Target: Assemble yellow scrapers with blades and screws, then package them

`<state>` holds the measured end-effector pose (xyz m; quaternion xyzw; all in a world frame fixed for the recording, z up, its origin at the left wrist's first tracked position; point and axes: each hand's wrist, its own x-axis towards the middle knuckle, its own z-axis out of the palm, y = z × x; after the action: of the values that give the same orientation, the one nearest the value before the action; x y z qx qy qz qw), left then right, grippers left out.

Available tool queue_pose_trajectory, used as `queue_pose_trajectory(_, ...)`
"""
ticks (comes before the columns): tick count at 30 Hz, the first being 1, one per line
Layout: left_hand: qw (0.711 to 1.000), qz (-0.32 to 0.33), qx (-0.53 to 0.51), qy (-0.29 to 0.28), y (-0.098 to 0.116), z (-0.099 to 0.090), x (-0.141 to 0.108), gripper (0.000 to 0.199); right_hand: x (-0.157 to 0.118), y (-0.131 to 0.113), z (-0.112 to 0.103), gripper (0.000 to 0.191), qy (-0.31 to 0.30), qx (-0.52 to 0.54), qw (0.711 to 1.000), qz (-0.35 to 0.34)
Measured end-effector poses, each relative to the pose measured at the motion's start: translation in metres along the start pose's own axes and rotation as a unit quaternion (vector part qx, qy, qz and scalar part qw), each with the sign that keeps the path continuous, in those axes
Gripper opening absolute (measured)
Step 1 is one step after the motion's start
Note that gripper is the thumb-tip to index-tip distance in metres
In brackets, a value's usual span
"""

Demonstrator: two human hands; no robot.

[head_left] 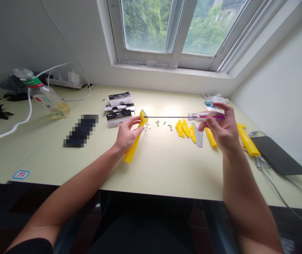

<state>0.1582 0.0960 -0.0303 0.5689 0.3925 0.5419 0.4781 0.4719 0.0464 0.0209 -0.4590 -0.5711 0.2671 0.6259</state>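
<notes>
My left hand (128,134) is closed around a yellow scraper handle (132,152), held tilted with its wider head (142,113) at the top. In my right hand (223,128) is a screwdriver (206,116) with a clear and purple grip. Its long thin shaft lies level, and the tip meets the side of the scraper head; whether it sits in a screw is too small to tell. Small nuts (147,126) and several screws (164,123) lie on the table between my hands. Yellow plastic pieces (184,128) and a grey blade (199,135) rest near my right hand.
Two more yellow handles (248,141) (211,137) lie at the right, beside a dark flat pad (279,155) and grey cables. Small black-and-white boxes (119,109) stand behind my left hand. A pixelated dark object (81,130), a tilted bottle (47,97) and white cable are at left.
</notes>
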Motion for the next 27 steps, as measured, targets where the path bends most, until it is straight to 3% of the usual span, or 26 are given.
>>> queue_pose_trajectory(2,1.000,-0.004,-0.004,-0.001,-0.0004,0.0004,-0.0004,0.041,0.0005,-0.0011,-0.0008,0.038,0.007,-0.011,1.000,0.002)
queue_pose_trajectory(6,1.000,-0.004,-0.012,0.005,-0.0024,-0.0008,0.0010,0.041,-0.0007,-0.0033,-0.0006,0.057,-0.025,-0.018,1.000,0.004)
queue_pose_trajectory(9,1.000,0.000,-0.013,0.009,-0.0043,-0.0022,0.0026,0.042,-0.0035,-0.0043,0.0001,0.041,-0.018,-0.084,0.996,-0.007)
queue_pose_trajectory(12,1.000,0.005,-0.011,0.009,-0.0051,-0.0022,0.0030,0.042,-0.0058,-0.0049,-0.0001,0.048,-0.033,-0.104,0.994,-0.014)
queue_pose_trajectory(16,1.000,0.001,-0.007,0.008,-0.0051,-0.0006,0.0024,0.043,-0.0064,-0.0053,-0.0009,0.032,-0.018,-0.111,0.994,-0.008)
queue_pose_trajectory(19,1.000,0.002,-0.019,0.016,-0.0059,-0.0008,0.0029,0.044,-0.0059,-0.0057,0.0003,0.046,-0.051,-0.105,0.993,-0.005)
queue_pose_trajectory(22,1.000,0.004,-0.020,0.023,-0.0068,-0.0020,0.0038,0.046,-0.0059,-0.0058,0.0023,0.036,-0.030,-0.126,0.992,0.012)
queue_pose_trajectory(25,0.999,0.008,-0.014,0.029,-0.0064,-0.0021,0.0037,0.047,-0.0060,-0.0056,0.0031,0.046,-0.047,-0.114,0.992,0.015)
queue_pose_trajectory(27,0.999,0.010,-0.012,0.029,-0.0054,-0.0014,0.0030,0.047,-0.0059,-0.0050,0.0029,0.043,-0.038,-0.109,0.993,0.016)
